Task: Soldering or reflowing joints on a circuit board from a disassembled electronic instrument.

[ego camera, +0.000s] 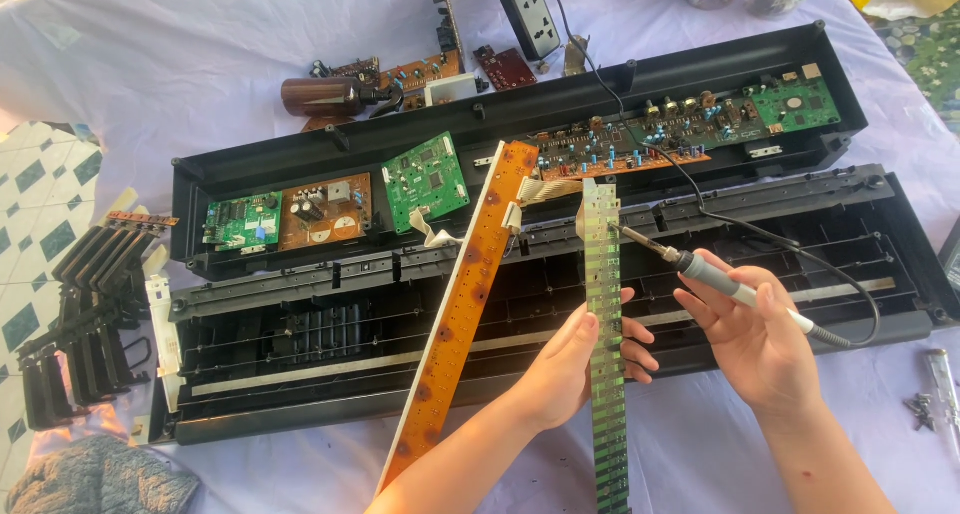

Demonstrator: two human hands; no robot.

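My left hand (575, 359) grips a long narrow green circuit strip (603, 274), held upright over the opened black keyboard case (700, 304). My right hand (755, 339) holds a grey-handled soldering iron (715, 282) like a pen. Its metal tip (632, 236) touches the strip's upper right edge. The iron's black cord (850, 339) loops off to the right. A long brown circuit board (460, 304) leans diagonally across the case, just left of my left hand, joined by a grey ribbon cable (545, 189) near its top.
The rear case half (300, 164) holds green and brown circuit boards (425, 179). Black key groups (85, 294) lie at the left. A power strip (528, 14), a brown bottle (325, 96) and small boards sit behind. A screwdriver (940, 379) lies at the right edge.
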